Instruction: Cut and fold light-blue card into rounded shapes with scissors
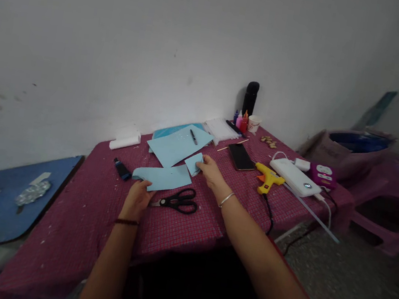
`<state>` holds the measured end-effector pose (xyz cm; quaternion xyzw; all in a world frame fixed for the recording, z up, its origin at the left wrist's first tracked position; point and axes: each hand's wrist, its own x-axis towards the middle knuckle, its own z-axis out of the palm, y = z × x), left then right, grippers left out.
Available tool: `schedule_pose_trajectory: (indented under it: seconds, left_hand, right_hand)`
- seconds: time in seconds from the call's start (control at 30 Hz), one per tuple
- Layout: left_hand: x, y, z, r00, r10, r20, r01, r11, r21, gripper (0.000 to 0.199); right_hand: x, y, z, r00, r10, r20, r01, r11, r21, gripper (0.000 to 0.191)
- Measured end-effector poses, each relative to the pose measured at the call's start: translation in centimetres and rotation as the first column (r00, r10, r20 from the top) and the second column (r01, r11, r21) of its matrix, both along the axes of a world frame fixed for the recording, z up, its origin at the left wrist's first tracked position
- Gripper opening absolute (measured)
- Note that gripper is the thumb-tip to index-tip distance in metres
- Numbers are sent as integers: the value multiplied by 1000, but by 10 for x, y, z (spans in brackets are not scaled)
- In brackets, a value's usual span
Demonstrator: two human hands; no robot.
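My left hand [138,194] grips the left end of a light blue paper strip [166,178], which curls up at that end. In my right hand [210,170] a small folded piece of blue paper [194,163] is pinched between thumb and fingers. Black-handled scissors [176,200] lie just below the strip, their blades partly under my left hand. Behind both hands rests a larger blue sheet [177,145] with a dark pen [193,137] on it.
A yellow glue gun [269,179], a phone [241,156] and a white power bank [294,177] occupy the right side. Paint bottles [244,122], a paper cup [254,123] and a black flask [250,98] stand at the back. A dark blue tube [121,169] lies left.
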<state>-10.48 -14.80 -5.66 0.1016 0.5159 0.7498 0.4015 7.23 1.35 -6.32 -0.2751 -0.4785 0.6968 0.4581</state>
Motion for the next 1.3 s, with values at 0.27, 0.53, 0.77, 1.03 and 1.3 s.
schedule_pose_trajectory:
  seconds: [0.27, 0.53, 0.77, 1.03, 1.3]
  left_hand:
    - [10, -3, 4, 999, -26, -36, 29, 997, 73, 22]
    - [8, -1, 15, 988, 73, 135, -98, 977, 189, 22]
    - [9, -2, 20, 974, 68, 215, -118, 966, 231, 34]
    - [5, -4, 22, 964, 23, 264, -112, 939, 325, 29]
    - [19, -7, 21, 951, -226, 211, 130, 911, 390, 55]
  right_hand:
    - [5, -3, 6, 999, 28, -46, -27, 999, 32, 19]
    - [10, 5, 5, 990, 53, -131, -62, 996, -62, 31]
    - [4, -8, 6, 967, 231, -109, -243, 964, -112, 27]
    - [-4, -28, 13, 939, 333, -92, -342, 932, -119, 26]
    - [-5, -19, 9, 983, 176, -53, -183, 968, -174, 18]
